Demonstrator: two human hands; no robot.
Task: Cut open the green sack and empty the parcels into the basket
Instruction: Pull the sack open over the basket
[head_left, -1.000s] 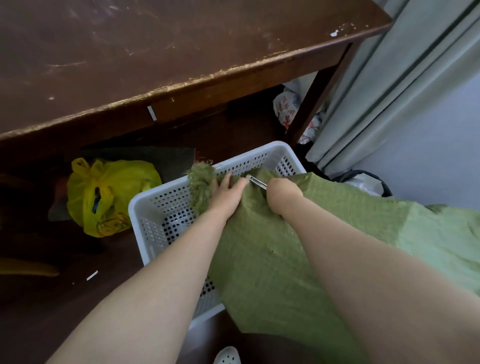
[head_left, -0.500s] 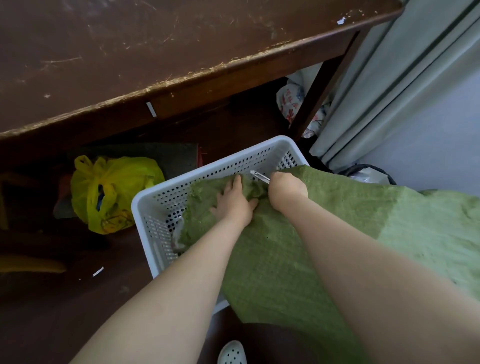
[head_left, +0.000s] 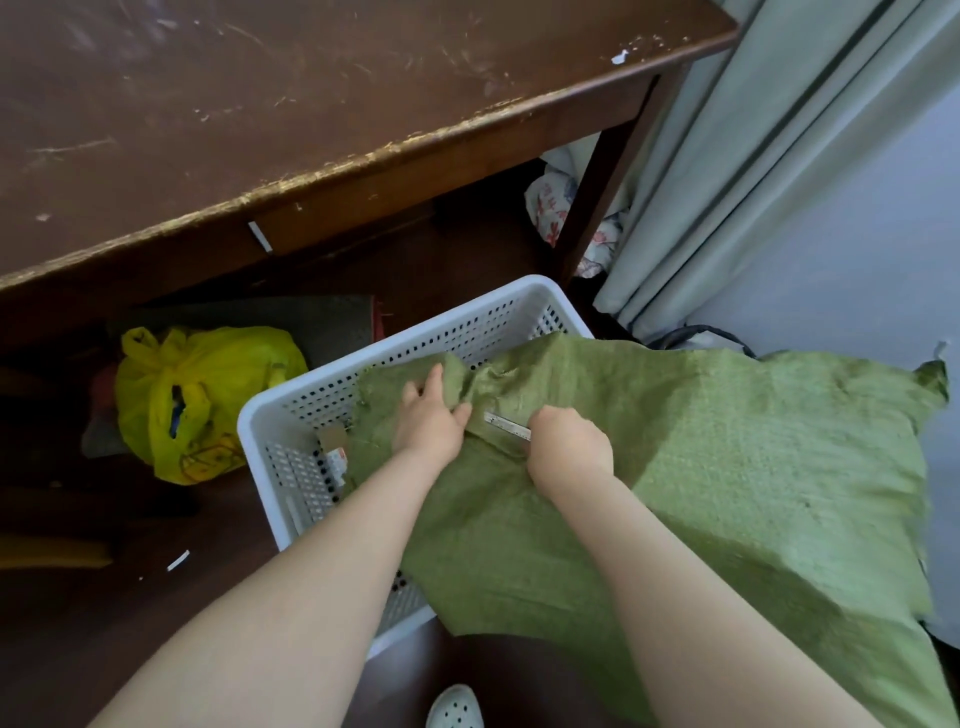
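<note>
A yellow plastic bag (head_left: 208, 400) lies on the dark floor under a scuffed wooden table (head_left: 311, 104), just beside a white perforated basket (head_left: 252, 436). In the basket's left end a labelled parcel (head_left: 335, 457) shows, partly under the mouth of the green sack (head_left: 727, 467), which drapes over the basket and spreads away to the right. The left hand (head_left: 428, 421) grips a fold of the sack, fingers curled over the cloth. The right hand (head_left: 569, 449) is fisted round a knife (head_left: 506, 426), its blade lying against the sack and pointing toward the left thumb.
</note>
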